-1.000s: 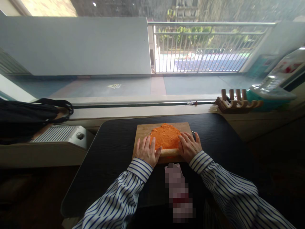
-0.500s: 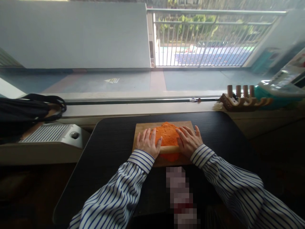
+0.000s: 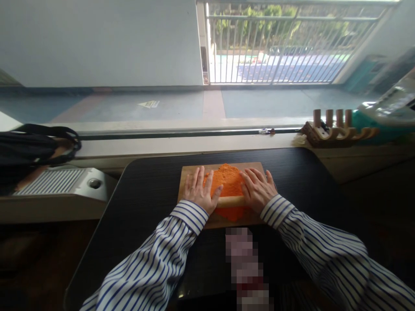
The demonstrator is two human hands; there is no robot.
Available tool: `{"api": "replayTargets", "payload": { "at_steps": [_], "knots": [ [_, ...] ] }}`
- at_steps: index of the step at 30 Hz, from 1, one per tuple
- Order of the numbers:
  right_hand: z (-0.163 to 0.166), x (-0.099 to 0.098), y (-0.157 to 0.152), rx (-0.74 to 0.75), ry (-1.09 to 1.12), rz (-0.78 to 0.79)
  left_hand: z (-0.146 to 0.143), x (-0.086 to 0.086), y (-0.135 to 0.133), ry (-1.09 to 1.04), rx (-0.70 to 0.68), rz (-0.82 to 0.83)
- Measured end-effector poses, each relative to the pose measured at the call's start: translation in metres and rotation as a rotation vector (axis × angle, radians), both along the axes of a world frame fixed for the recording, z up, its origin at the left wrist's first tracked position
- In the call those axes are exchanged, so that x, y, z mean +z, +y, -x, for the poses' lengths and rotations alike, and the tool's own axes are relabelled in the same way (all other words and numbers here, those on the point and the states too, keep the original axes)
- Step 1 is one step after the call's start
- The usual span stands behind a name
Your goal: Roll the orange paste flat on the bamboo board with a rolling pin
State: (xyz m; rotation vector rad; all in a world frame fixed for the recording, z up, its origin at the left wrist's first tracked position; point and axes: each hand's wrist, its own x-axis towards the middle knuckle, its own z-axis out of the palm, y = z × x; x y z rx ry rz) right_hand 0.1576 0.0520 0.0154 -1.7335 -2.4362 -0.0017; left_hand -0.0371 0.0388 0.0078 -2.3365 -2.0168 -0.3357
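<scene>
Left hand [image 3: 200,193] and right hand [image 3: 258,190], fingers spread flat, press a rolling pin [image 3: 231,201] across orange dough [image 3: 227,185] on a board [image 3: 191,172], mid-desk [image 3: 152,194].

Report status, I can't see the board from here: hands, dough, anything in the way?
Left hand and right hand flat on the rolling pin. Pin lies across the orange dough on the board. Nothing in the way.
</scene>
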Motion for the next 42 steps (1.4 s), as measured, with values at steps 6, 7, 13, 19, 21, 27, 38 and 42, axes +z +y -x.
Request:
{"api": "replayTargets", "payload": {
  "at_steps": [6, 7, 13, 19, 21, 27, 38, 42],
  "knots": [
    [-0.002, -0.002, -0.014, 0.017, 0.001, -0.026, 0.0, -0.001, -0.013, -0.006, -0.019, -0.009],
    [-0.002, -0.001, -0.008, 0.002, 0.007, -0.004, -0.001, -0.001, -0.008, -0.009, -0.007, 0.01],
    [0.005, 0.002, 0.039, -0.073, 0.035, 0.069, 0.0, 0.003, 0.034, -0.012, 0.057, 0.131],
    [0.003, 0.001, 0.027, -0.058, 0.001, 0.051, 0.001, 0.003, 0.024, -0.003, 0.039, 0.135],
    [0.0, 0.002, 0.011, -0.036, -0.011, 0.027, 0.0, 0.002, 0.01, 0.008, 0.018, 0.109],
    [-0.002, 0.001, -0.017, -0.013, -0.01, -0.033, -0.003, -0.001, -0.016, 0.032, -0.01, 0.014],
    [0.005, 0.001, 0.049, -0.081, 0.04, 0.047, -0.002, 0.011, 0.042, 0.019, 0.084, 0.21],
    [0.009, 0.003, 0.063, -0.088, 0.029, 0.041, -0.002, 0.017, 0.056, 0.027, 0.111, 0.233]
  ]
}}
